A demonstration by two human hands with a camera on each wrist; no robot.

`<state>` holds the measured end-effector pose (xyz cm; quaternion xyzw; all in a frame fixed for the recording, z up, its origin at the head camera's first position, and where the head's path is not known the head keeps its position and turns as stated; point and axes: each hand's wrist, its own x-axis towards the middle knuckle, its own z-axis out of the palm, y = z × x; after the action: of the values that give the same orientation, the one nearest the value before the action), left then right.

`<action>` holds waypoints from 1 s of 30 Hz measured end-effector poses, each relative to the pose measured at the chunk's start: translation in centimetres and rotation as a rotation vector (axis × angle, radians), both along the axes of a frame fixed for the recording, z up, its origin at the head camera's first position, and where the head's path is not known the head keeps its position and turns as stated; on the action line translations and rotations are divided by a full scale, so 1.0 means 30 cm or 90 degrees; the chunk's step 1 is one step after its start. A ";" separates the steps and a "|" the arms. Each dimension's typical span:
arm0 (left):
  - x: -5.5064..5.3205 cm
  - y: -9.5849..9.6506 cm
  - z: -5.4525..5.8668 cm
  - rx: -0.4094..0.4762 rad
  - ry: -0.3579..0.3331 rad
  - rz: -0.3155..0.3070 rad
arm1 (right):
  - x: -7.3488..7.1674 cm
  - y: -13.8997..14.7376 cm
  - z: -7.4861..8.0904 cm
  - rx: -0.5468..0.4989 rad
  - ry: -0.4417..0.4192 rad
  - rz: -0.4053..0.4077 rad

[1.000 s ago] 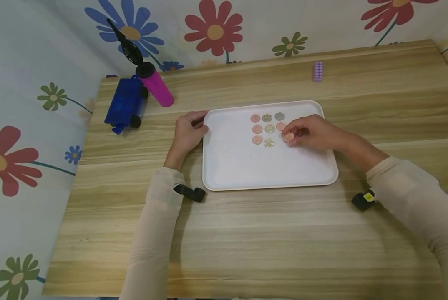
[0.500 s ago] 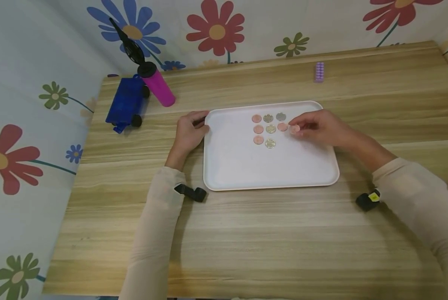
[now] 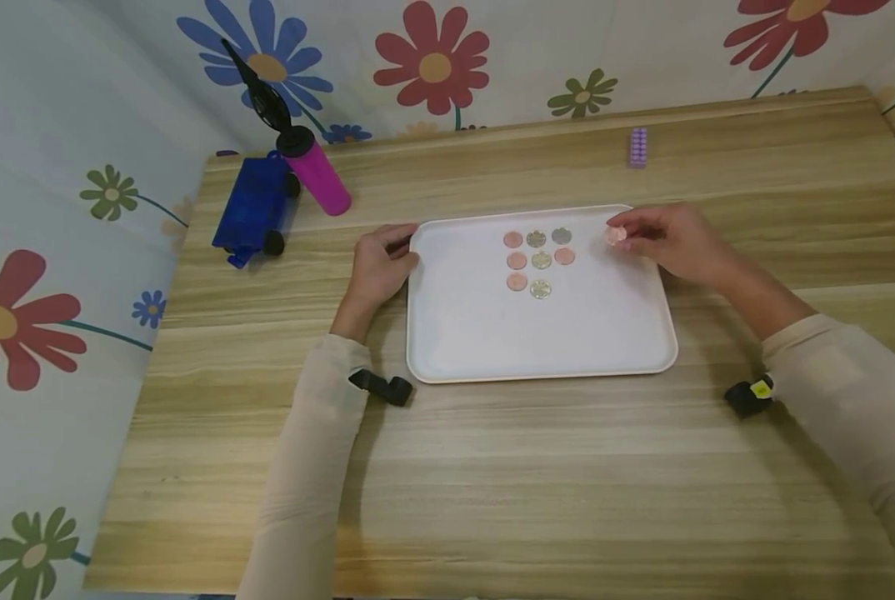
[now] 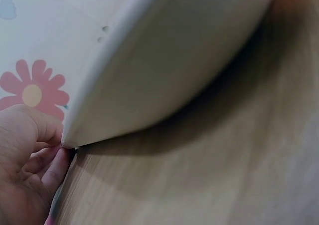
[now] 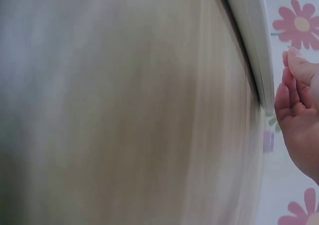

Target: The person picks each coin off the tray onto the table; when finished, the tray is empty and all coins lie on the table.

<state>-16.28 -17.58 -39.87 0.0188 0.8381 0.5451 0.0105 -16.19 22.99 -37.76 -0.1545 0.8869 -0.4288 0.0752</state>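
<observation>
My right hand (image 3: 676, 240) pinches a copper-coloured coin (image 3: 616, 237) between thumb and fingertips, over the upper right part of a white tray (image 3: 477, 337). Several coins lie on the tray in short columns. At the left runs a column of copper ones, with a copper coin (image 3: 517, 282) lowest. Beside it are yellowish ones, including a gold-coloured coin (image 3: 541, 289). A silver-coloured coin (image 3: 562, 236) lies above another copper coin (image 3: 563, 256) on the right. My left hand (image 3: 378, 262) holds the tray's upper left edge; in the left wrist view its thumb and fingers meet at the tray's rim (image 4: 114, 60).
A blue toy cart (image 3: 251, 202) with black wheels stands at the table's back left. Against it leans a magenta cylinder (image 3: 320, 179) with a black top. A small purple studded block (image 3: 637, 147) lies near the flowered back wall. Wood table (image 3: 537, 483) surrounds the tray.
My right hand has carried the copper coin away from the other coins, right and slightly up towards the tray's upper right corner. My left hand has stayed at the tray's edge.
</observation>
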 end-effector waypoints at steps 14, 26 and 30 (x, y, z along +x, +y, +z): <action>0.007 0.004 0.005 -0.011 -0.016 -0.002 | -0.044 0.192 -0.024 0.052 0.008 -0.116; 0.008 0.001 0.007 -0.017 -0.012 0.004 | -0.077 0.228 -0.031 0.156 -0.003 -0.109; 0.007 0.001 0.005 -0.018 -0.010 0.003 | -0.080 0.225 -0.029 0.151 -0.006 -0.121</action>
<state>-16.08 -17.54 -39.72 0.0123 0.8457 0.5333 0.0159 -18.60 29.75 -38.63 -0.0577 0.9416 -0.3270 0.0563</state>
